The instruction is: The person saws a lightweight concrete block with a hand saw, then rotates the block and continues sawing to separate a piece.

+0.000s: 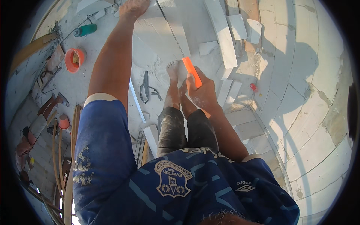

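My right hand (202, 88) is closed round the orange handle (192, 71) of a handsaw. The thin saw blade (170, 32) runs up and away, seen nearly edge-on, along a large pale block (150, 39). Where the blade meets the block, I cannot make out the cut. My left hand (134, 8) reaches forward to the block's far left part and seems to press on it. The top rim of the picture cuts off most of its fingers. My bare foot (171, 70) stands just at the block's near edge.
Pale block pieces (223, 33) lie to the right, beside a block wall (300, 112). Leftward are a green bottle (85, 30), an orange bucket (75, 60) and wooden poles (62, 161). A black strap (146, 88) lies near my feet. Another person's legs (52, 104) show far left.
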Available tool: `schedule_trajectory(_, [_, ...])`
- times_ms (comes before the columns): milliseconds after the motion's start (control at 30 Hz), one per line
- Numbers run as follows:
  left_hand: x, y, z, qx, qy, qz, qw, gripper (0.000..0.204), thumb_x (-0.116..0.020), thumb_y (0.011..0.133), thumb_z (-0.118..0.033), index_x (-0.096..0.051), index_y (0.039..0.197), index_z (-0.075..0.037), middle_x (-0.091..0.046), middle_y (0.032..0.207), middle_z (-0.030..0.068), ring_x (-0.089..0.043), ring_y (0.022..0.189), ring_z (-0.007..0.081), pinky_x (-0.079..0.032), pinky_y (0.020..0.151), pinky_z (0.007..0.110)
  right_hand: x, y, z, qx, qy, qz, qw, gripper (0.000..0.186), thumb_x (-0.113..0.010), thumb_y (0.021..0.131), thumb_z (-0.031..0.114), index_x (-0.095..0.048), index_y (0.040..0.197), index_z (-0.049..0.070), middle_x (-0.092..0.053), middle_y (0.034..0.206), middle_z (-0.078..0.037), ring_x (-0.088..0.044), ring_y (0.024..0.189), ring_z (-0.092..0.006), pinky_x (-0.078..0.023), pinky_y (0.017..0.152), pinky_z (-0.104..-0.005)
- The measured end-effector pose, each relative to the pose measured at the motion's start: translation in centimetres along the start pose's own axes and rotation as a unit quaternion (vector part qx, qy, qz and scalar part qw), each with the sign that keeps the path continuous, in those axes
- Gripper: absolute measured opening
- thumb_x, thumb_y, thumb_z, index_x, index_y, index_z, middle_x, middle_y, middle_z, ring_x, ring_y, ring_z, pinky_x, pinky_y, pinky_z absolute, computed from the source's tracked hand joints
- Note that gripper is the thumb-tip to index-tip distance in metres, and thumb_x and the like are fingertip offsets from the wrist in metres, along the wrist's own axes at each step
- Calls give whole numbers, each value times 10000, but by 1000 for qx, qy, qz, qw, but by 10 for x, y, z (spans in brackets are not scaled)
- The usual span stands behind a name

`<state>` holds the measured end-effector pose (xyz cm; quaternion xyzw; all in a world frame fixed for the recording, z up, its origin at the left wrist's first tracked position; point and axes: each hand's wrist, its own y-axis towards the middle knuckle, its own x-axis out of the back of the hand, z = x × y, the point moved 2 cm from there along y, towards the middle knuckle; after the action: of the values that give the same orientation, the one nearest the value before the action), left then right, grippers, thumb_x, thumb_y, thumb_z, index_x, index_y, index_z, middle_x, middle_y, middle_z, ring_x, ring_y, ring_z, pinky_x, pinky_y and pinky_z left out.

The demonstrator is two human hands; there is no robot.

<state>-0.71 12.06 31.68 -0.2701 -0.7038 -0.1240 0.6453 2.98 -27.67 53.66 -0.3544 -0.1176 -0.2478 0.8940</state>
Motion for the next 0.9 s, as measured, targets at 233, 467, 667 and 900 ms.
schedule_trajectory(233, [-15,-10,7,-8,-4,6,1000,580,-510,1022,-536,-766,1090,-20,-762,1134,208,-680,1111,445,-493,1015,588,12,22,11,-34,-9,8,999,424,-578,1005,318,-677,1256,-9,-744,866,-251,-753,805,-408,-584,736,-429])
schedule_trajectory(467, [-34,-3,22,-189,132,-233,945,437,-576,1016,-421,-753,920,-32,-732,884,189,-691,831,384,-557,763,542,-3,4,-3,-16,47,-19,999,348,-589,1014,213,-680,1248,-28,-596,695,-50,-537,638,-111,-489,622,-314])
schedule_trajectory(667, [4,-25,-8,-65,126,29,990,597,-494,1032,-521,-694,1240,1,-713,1248,251,-655,1190,421,-485,1072,513,17,-5,6,-80,49,26,995,454,-596,983,280,-644,1353,22,-735,803,-218,-755,775,-357,-585,740,-416])
schedule_trajectory(900, [18,-11,-10,26,-17,77,997,672,-466,1030,-560,-644,1339,10,-646,1387,249,-545,1347,441,-358,1204,511,-6,23,9,-41,20,1,999,339,-577,1018,254,-679,1218,0,-620,740,-86,-561,680,-146,-515,685,-360])
